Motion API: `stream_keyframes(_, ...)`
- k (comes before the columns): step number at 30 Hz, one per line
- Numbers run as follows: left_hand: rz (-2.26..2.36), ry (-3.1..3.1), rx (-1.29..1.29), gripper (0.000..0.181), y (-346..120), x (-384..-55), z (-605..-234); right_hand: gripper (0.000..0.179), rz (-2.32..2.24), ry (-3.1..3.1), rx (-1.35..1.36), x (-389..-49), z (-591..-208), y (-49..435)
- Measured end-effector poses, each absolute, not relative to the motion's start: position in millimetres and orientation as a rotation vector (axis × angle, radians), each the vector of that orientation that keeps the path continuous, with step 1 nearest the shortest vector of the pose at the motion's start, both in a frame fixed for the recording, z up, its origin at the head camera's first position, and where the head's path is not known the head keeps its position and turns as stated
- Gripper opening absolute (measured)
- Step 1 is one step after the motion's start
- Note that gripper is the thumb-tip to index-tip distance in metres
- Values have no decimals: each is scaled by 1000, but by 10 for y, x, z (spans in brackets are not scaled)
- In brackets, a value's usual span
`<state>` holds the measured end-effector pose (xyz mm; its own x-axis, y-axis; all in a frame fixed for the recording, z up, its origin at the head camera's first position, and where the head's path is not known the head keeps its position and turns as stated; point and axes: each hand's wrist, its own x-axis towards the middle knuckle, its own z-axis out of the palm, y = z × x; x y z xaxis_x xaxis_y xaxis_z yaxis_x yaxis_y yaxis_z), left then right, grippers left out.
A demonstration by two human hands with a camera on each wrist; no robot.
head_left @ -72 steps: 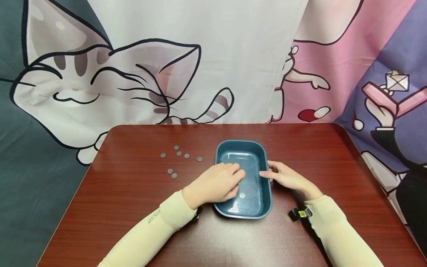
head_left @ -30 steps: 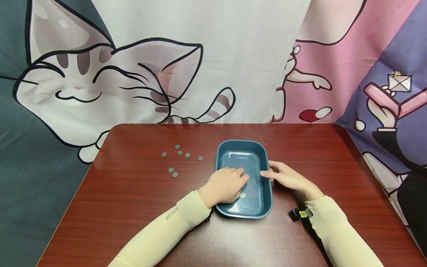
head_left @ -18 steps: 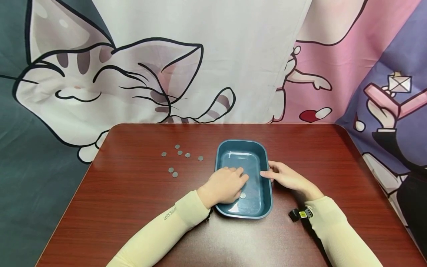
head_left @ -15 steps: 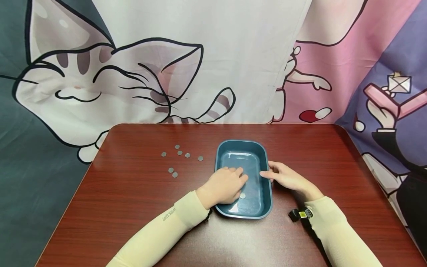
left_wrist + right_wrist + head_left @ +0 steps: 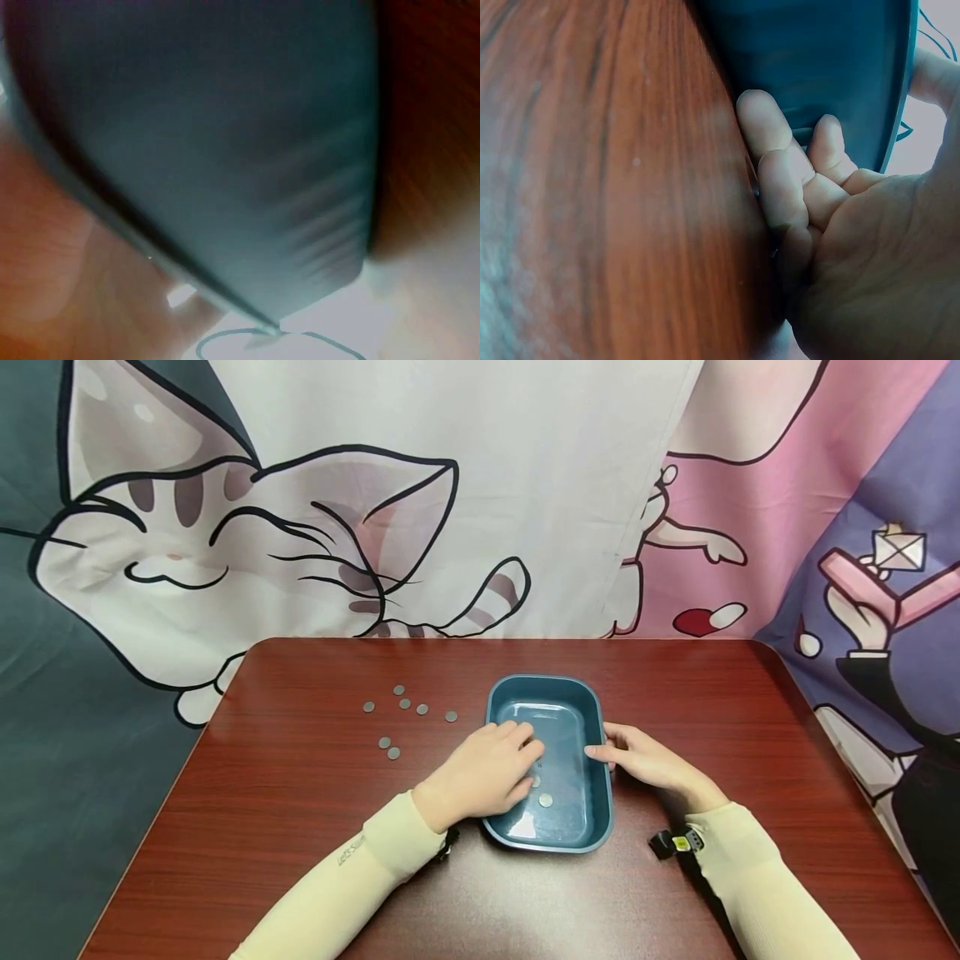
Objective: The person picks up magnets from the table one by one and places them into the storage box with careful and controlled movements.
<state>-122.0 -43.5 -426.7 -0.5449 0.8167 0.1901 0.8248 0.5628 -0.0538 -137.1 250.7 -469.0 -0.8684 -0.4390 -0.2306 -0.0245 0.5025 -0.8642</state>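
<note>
Left grip [image 5: 482, 772] over the blue bin [image 5: 551, 687], fingertips hidden (pinching or apart? can't tell), loose coins [image 5: 405, 703] lying leftward and beyond, nearer it than the right grip [image 5: 651, 762], clamped on the bin's wall.

Opposite the gripping right hand [image 5: 654, 764], the left hand [image 5: 476, 772] obstructs part of the blue tray [image 5: 547, 688]. Just beyond the grip, a hand could enter from above.

The reddish-brown table [image 5: 225, 827] bears 7 silvery discs [image 5: 422, 709], left of the left fingers [image 5: 531, 752], and a blue tray [image 5: 573, 777], beneath those and touching the right fingers [image 5: 765, 124].
</note>
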Motion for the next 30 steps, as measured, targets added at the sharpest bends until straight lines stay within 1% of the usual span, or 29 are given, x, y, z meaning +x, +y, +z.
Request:
stream_keyframes(6,-115,-2622,-1364,34,-573,-1223,-4249,24,-1346,2317,-361,-1362,-4701,2499)
stream_keyframes(12,-145,-2624,-1368,46,-735,-1198,-4230,25,-1349,2316,-356,-1361,-4707,2497)
stream_keyframes(20,-207,-2678,-1268,63,-1040,-1236,-4227,26,-1323,2336,-380,-1368,-4699,2516)
stream_keyframes(30,-243,-2771,-1140,63,-1489,-1300,-4335,27,-1307,2346,-378,-1373,-4681,2510)
